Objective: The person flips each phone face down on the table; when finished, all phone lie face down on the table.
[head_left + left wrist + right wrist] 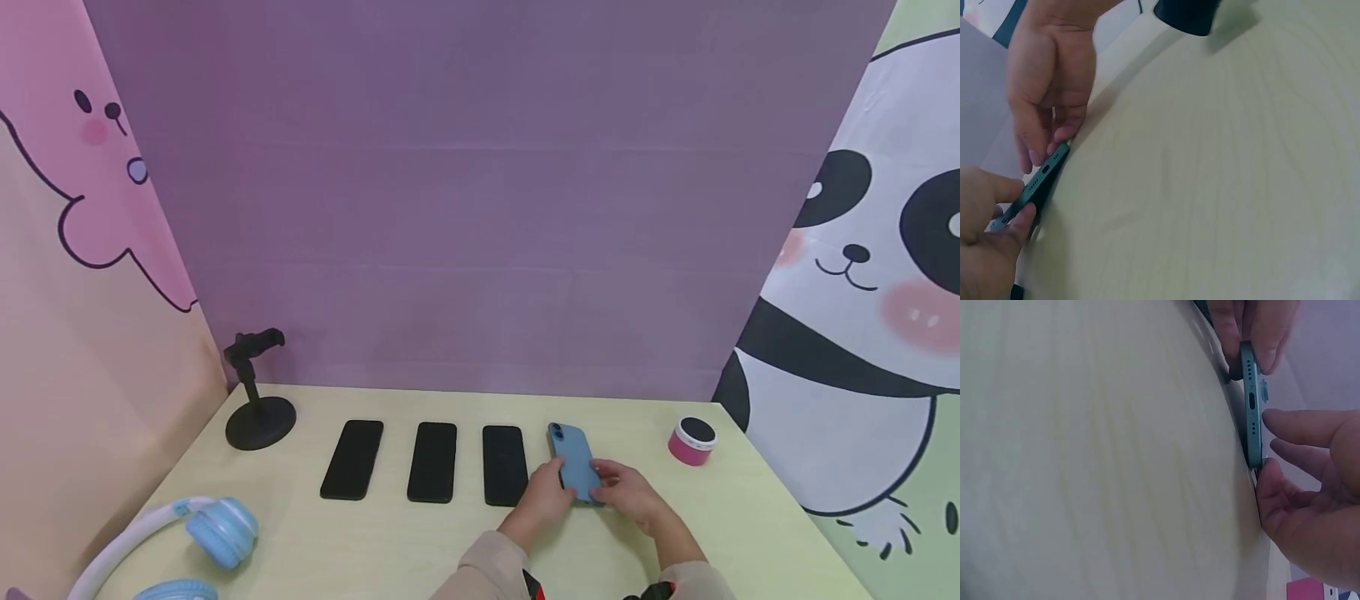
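A blue smartphone (575,460) lies back up on the table, its camera end away from me. At its left edge my left hand (546,500) pinches it between thumb and finger. My right hand (633,498) holds the lower right corner with bent fingers. The right wrist view shows the phone's port edge (1251,403), with the left hand (1254,331) gripping one end and the right hand (1316,481) at the other. In the left wrist view, the edge nearest me looks slightly raised from the tabletop. Three black smartphones lie in a row to the left, the nearest one (505,465) beside my left hand.
A black stand (260,422) with a clamp top is at the back left. Blue and white headphones (222,532) lie at the front left. A pink and white round item with a black top (692,442) sits to the right. A purple backdrop (480,208) rises behind the table.
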`<action>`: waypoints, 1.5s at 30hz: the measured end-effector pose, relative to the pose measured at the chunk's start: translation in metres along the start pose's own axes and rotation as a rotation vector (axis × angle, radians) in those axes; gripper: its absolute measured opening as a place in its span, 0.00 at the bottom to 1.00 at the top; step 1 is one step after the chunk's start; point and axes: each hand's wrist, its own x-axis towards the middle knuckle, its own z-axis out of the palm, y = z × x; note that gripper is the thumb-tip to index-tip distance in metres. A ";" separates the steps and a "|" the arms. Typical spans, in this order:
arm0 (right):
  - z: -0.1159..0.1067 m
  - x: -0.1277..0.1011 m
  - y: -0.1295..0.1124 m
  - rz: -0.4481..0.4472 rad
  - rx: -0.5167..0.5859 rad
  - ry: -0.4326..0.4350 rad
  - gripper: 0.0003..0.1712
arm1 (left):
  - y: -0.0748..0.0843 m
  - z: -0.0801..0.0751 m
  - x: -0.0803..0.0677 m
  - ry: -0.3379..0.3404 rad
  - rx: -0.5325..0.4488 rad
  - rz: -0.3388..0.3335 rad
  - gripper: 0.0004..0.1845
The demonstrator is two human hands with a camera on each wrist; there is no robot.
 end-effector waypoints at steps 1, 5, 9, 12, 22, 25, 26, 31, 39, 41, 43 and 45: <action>0.001 0.000 0.000 0.006 -0.023 0.004 0.32 | 0.000 0.001 -0.001 0.005 0.026 -0.004 0.26; 0.002 -0.001 0.001 0.030 -0.049 0.015 0.32 | 0.001 0.004 -0.003 0.015 0.083 0.004 0.26; 0.002 -0.001 -0.001 0.030 -0.053 0.002 0.33 | 0.000 0.004 -0.002 0.006 0.096 0.003 0.26; 0.002 -0.001 -0.001 0.031 -0.070 -0.004 0.33 | -0.001 0.004 -0.002 0.009 0.098 -0.006 0.27; 0.004 0.001 0.002 0.019 -0.088 0.027 0.33 | -0.001 0.007 0.000 0.019 0.105 -0.027 0.29; 0.005 0.001 0.003 0.014 -0.089 0.031 0.33 | 0.000 0.007 -0.001 0.026 0.155 -0.028 0.29; 0.006 0.001 0.003 0.011 -0.094 0.033 0.33 | 0.000 0.007 -0.001 0.030 0.176 -0.020 0.29; 0.006 0.000 -0.001 0.015 -0.131 0.046 0.35 | 0.000 0.005 -0.001 0.003 0.226 -0.005 0.27; 0.008 0.000 -0.001 0.029 -0.145 0.032 0.34 | 0.001 0.002 -0.006 -0.013 0.215 -0.009 0.27; 0.008 0.000 -0.001 0.034 -0.149 0.032 0.34 | 0.000 0.001 -0.006 -0.015 0.207 -0.005 0.27; 0.008 0.000 -0.001 0.037 -0.155 0.039 0.34 | -0.001 0.001 -0.007 -0.018 0.195 -0.006 0.26; 0.008 0.000 -0.003 0.034 -0.163 0.042 0.34 | -0.002 0.000 -0.007 -0.018 0.177 -0.006 0.26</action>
